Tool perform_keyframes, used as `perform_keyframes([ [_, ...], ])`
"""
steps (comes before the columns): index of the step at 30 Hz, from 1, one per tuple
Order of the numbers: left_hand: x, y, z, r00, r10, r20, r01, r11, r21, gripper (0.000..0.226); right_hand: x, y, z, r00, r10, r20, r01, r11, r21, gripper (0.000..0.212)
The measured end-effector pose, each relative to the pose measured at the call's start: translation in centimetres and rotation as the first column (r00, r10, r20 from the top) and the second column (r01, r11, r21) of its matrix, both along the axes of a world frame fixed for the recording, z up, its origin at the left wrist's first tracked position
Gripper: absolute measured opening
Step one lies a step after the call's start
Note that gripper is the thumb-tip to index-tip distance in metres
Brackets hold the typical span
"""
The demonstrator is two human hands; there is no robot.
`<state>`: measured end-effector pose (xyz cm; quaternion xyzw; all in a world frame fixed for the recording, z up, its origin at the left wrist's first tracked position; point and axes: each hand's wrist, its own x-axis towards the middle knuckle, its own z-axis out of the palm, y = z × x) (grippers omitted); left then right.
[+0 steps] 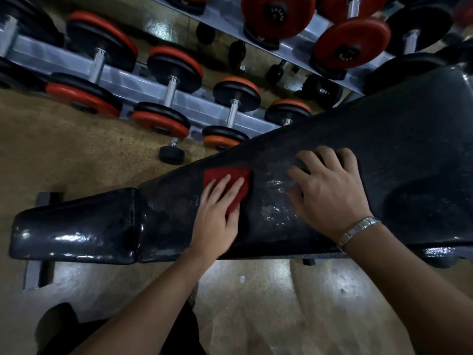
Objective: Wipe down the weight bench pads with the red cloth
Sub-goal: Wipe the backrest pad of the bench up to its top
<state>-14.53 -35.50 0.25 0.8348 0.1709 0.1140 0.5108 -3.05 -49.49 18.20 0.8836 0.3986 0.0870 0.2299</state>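
A black weight bench runs across the view, with a long back pad (384, 139) on the right and a short seat pad (76, 226) on the left. Both pads look glossy and wet in patches. The folded red cloth (226, 176) lies on the back pad near the gap between the pads. My left hand (217, 216) presses down on the cloth, fingers flat over its near part. My right hand (330, 190) rests flat on the back pad to the right of the cloth, fingers spread, holding nothing. A metal bracelet sits on that wrist.
Behind the bench stands a grey dumbbell rack (143, 85) with several red-and-black dumbbells on two tiers. A small black dumbbell (172, 153) stands on the brown floor by the bench's far edge. The bench's grey foot (35, 272) sticks out at lower left.
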Motion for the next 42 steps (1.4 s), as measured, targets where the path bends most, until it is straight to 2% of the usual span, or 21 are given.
perform_keyframes([
  [2, 3.1, 0.5, 1.2, 0.996, 0.075, -0.055, -0.079, 0.994, -0.074, 0.056, 0.0, 0.1, 0.1, 1.0, -0.005, -0.006, 0.005, 1.0, -0.003, 0.024],
  [4, 6.2, 0.2, 3.3, 0.995, 0.093, -0.038, -0.096, 0.988, -0.118, 0.055, 0.0, 0.2, 0.0, 1.0, -0.005, -0.006, 0.005, 1.0, -0.01, 0.024],
  [9, 4.6, -0.8, 3.7, 0.996, -0.037, 0.077, 0.041, 0.998, -0.053, 0.065, 0.0, 0.1, 0.1, 1.0, -0.009, -0.014, 0.008, 1.0, -0.009, 0.024],
  [11, 3.4, 0.2, 2.0, 0.999, 0.001, 0.036, 0.0, 0.999, -0.044, 0.06, 0.0, 0.0, 0.0, 1.0, 0.0, -0.009, 0.0, 1.0, -0.002, 0.024],
  [14, 6.6, 2.1, 1.3, 0.993, 0.106, -0.051, -0.11, 0.99, -0.086, 0.051, 0.0, 0.1, -0.1, 1.0, 0.001, -0.004, -0.001, 1.0, 0.019, 0.023],
  [18, 11.0, 1.5, 4.3, 0.997, 0.014, 0.077, -0.007, 0.996, -0.091, 0.05, -0.1, 0.3, -0.2, 1.0, -0.002, 0.003, 0.002, 1.0, 0.027, 0.024],
  [21, 8.4, 0.5, 3.9, 0.995, -0.026, 0.091, 0.033, 0.997, -0.069, 0.05, -0.1, 0.2, -0.1, 1.0, 0.006, 0.001, -0.006, 0.999, 0.036, 0.023],
  [23, 6.8, 1.2, 2.4, 0.997, -0.001, 0.083, 0.003, 1.0, -0.025, 0.051, 0.0, -0.2, 0.1, 1.0, 0.017, -0.004, -0.017, 0.999, 0.029, 0.023],
  [26, 9.0, 2.4, 2.2, 0.998, 0.064, 0.017, -0.063, 0.997, -0.041, 0.05, 0.1, -0.2, 0.1, 1.0, 0.025, -0.01, -0.025, 0.999, 0.022, 0.024],
  [31, 10.5, 0.2, 5.7, 0.992, -0.053, 0.116, 0.06, 0.997, -0.052, 0.05, 0.0, 0.0, 0.1, 1.0, 0.016, -0.012, -0.016, 1.0, 0.012, 0.023],
  [34, 6.9, 0.8, 3.4, 0.989, -0.07, 0.133, 0.071, 0.997, -0.002, 0.053, 0.1, -0.3, 0.2, 1.0, 0.02, -0.019, -0.02, 1.0, 0.003, 0.025],
  [36, 6.2, 2.2, 1.9, 0.997, -0.021, 0.08, 0.02, 1.0, 0.013, 0.052, 0.1, -0.4, 0.2, 1.0, 0.022, -0.016, -0.022, 1.0, 0.003, 0.025],
  [39, 9.4, 3.3, 2.7, 0.999, 0.047, -0.005, -0.047, 0.996, -0.077, 0.048, 0.1, -0.1, 0.0, 1.0, 0.012, -0.008, -0.012, 1.0, 0.007, 0.024],
  [42, 12.7, 2.8, 5.5, 0.999, -0.002, 0.034, 0.008, 0.985, -0.172, 0.047, 0.0, 0.1, 0.0, 1.0, 0.01, -0.008, -0.009, 1.0, 0.009, 0.025],
])
